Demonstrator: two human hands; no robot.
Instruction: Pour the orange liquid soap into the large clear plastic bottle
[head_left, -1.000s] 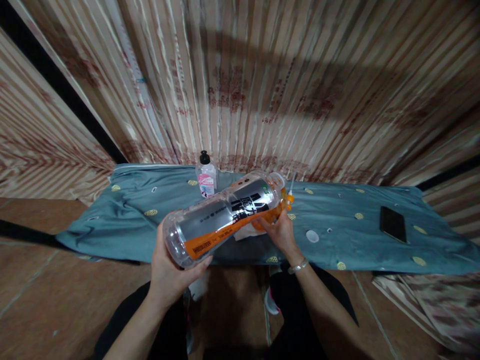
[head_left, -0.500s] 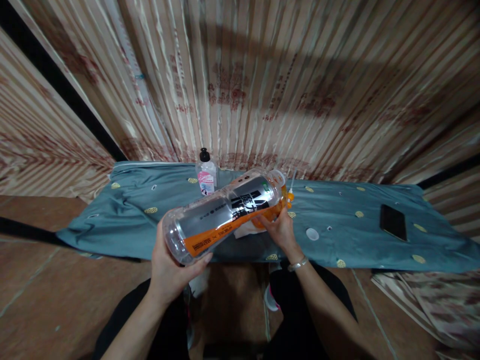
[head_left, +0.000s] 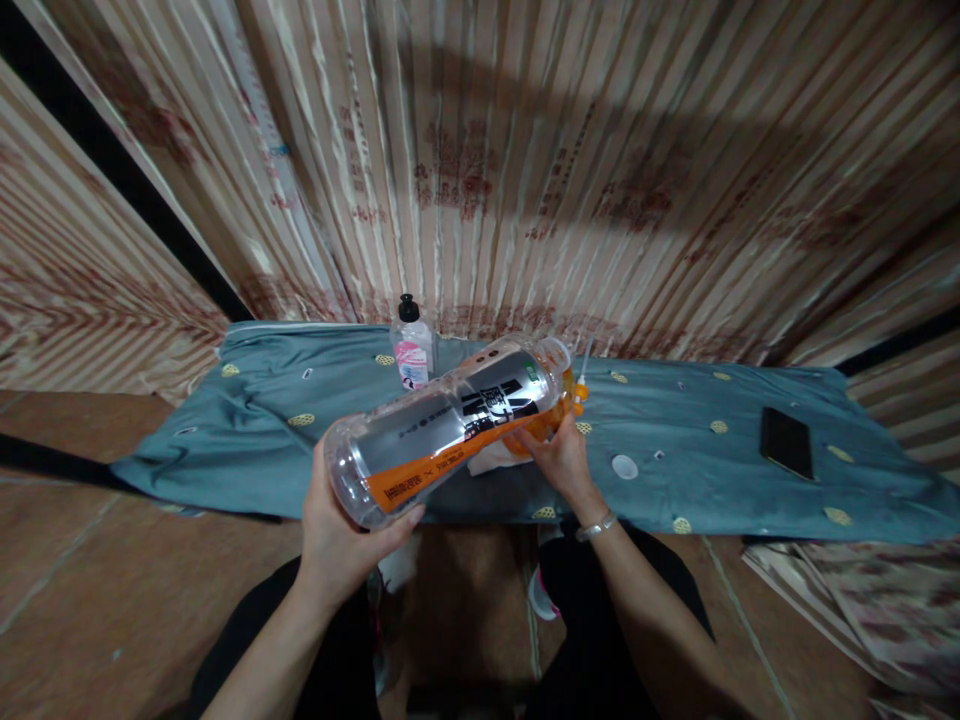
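Note:
A large clear plastic bottle (head_left: 450,420) with a silver and orange label lies slanted in the air, its mouth toward the upper right. My left hand (head_left: 337,540) is wrapped round its base. My right hand (head_left: 559,460) is closed round an orange see-through container (head_left: 546,425), mostly hidden behind the bottle's neck. Just beyond that hand is an orange piece with a pale tube (head_left: 580,392); whether it belongs to the container I cannot tell. Under the bottle, part of a white tissue-like piece (head_left: 495,460) shows.
Blue-green cloth (head_left: 247,420) with yellow prints covers the narrow table. A clear bottle with a black cap and pink label (head_left: 412,360) stands at the back. To the right lie a white round cap (head_left: 624,467) and a dark phone (head_left: 786,443). A striped curtain (head_left: 480,200) hangs behind.

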